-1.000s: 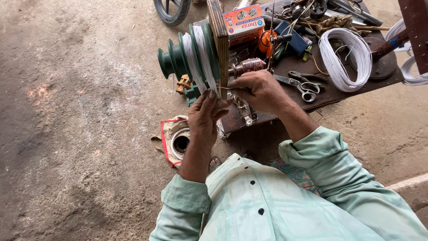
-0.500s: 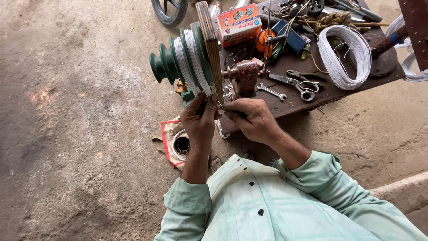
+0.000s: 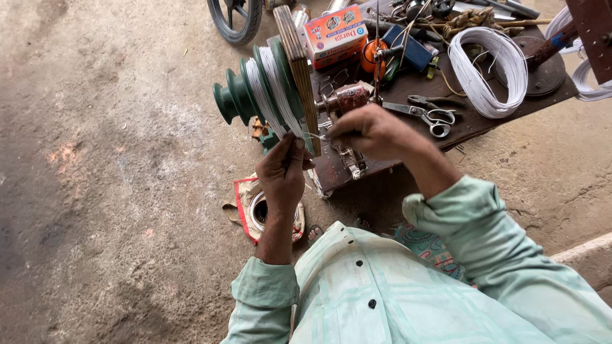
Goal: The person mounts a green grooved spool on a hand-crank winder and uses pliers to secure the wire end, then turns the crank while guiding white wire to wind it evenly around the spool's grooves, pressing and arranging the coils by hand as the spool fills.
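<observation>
Your right hand (image 3: 373, 130) had come forward from where it sat half a second earlier, up off the lower edge of the bench and onto the base of the green stepped spool (image 3: 261, 92), while your left hand (image 3: 284, 172) had stayed just under that spool. Both hands were closed in a pinch, and between them ran a short length of thin white wire (image 3: 317, 136), the left thumb and fingers gripping one end and the right fingertips gripping the other. The wire led off the white turns wound in the spool's grooves, hard against the wooden board (image 3: 299, 70) the spool was mounted on. You held the wire close in front of that board, just left of the small rusty red winder (image 3: 347, 99) on the dark bench (image 3: 472, 124).

Beyond your right hand, the scissors (image 3: 424, 114) lay flat on the bench, with a big coil of white wire (image 3: 488, 70) near them. An orange and white box (image 3: 335, 32) stood behind the spool. Below your left wrist, on the concrete floor (image 3: 108, 191), lay a round metal part on a red-edged cloth (image 3: 245, 210).
</observation>
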A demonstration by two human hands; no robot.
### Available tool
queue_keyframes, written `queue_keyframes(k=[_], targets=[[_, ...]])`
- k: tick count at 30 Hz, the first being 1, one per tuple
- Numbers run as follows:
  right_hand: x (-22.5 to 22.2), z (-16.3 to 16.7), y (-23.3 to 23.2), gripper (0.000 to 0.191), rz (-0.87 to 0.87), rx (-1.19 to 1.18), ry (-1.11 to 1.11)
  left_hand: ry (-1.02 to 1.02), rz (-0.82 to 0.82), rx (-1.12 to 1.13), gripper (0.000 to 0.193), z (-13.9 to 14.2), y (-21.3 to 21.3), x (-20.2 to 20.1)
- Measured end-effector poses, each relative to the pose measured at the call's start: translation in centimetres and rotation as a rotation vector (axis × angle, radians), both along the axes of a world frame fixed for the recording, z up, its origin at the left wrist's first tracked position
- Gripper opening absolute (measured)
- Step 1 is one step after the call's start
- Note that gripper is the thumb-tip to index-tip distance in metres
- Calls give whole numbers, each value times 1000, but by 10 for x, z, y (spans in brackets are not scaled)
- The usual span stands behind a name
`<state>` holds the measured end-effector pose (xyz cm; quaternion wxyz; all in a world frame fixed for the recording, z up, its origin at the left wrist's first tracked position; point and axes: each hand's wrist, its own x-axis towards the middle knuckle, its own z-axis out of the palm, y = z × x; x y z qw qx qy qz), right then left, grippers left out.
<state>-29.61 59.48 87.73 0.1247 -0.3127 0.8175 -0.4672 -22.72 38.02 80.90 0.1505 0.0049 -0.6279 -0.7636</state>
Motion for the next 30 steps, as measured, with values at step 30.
queue_keyframes(k=[30], targets=[[56,-5,-78,19,-500,-250,29,-1,-220,199,21,2,-23,-5]])
